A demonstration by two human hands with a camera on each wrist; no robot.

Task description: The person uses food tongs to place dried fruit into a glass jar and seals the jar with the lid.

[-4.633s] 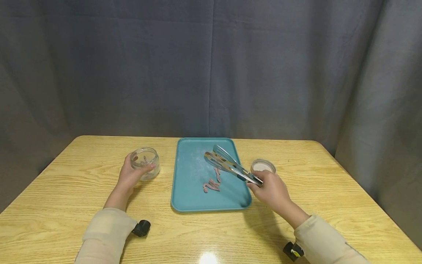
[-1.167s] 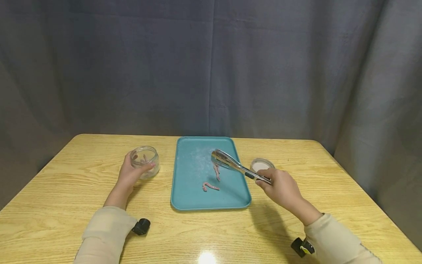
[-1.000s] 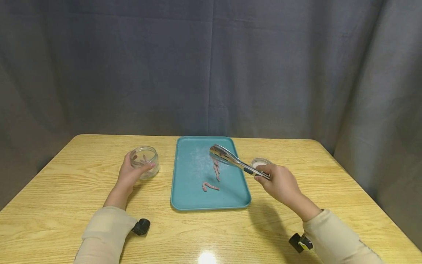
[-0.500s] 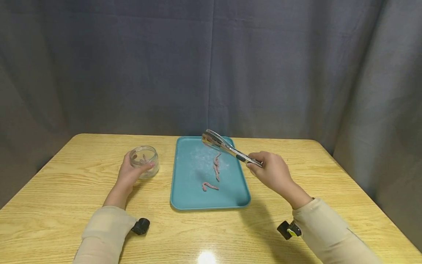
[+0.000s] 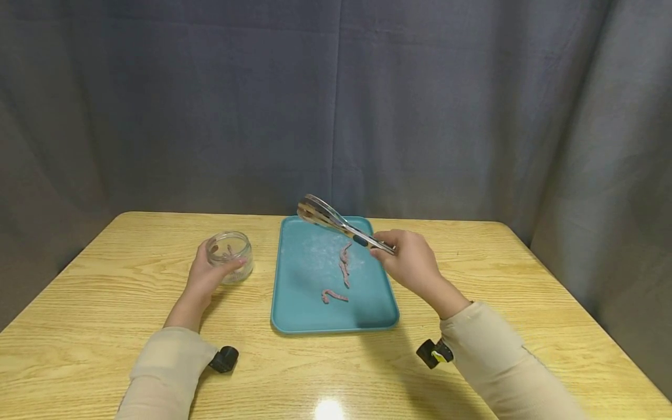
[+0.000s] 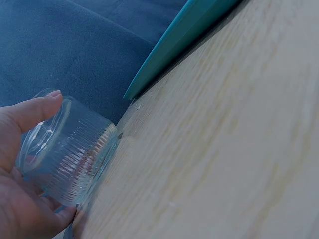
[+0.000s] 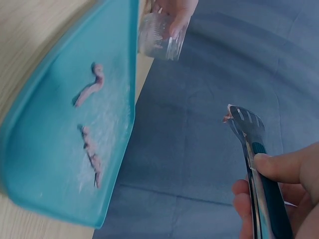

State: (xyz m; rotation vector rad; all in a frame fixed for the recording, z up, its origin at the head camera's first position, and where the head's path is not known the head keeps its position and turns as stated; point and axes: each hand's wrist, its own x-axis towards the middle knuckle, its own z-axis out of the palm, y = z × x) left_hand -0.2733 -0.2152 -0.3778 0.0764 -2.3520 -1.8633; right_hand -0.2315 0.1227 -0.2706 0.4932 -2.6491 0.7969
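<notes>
On the table at the left, my left hand (image 5: 206, 273) grips a clear ribbed glass jar (image 6: 75, 154), thumb near the rim and fingers around its side. A small pinkish piece shows inside the jar. My right hand (image 5: 406, 259) squeezes metal tongs (image 5: 336, 221) with dark grips, raised over the far part of the tray. Their heads are together, and a bit of pinkish strip (image 7: 228, 114) pokes out at the tip in the right wrist view. On the teal tray (image 5: 299, 318) lie a curved pink, meat-like strip (image 5: 335, 296) and longer twisted pink strips (image 5: 344, 265) behind it.
The tray sits mid-table, with whitish powder smeared on its surface. Wood tabletop (image 5: 499, 274) extends on both sides, and a grey curtain (image 5: 236, 116) hangs behind the far edge. Black wrist cameras (image 5: 224, 360) sit by both sleeves.
The tongs, open earlier, have come together and moved up and leftward. Fewer strips lie at the tray's front. A round container with white inside, right of the tray, is now hidden behind my right hand.
</notes>
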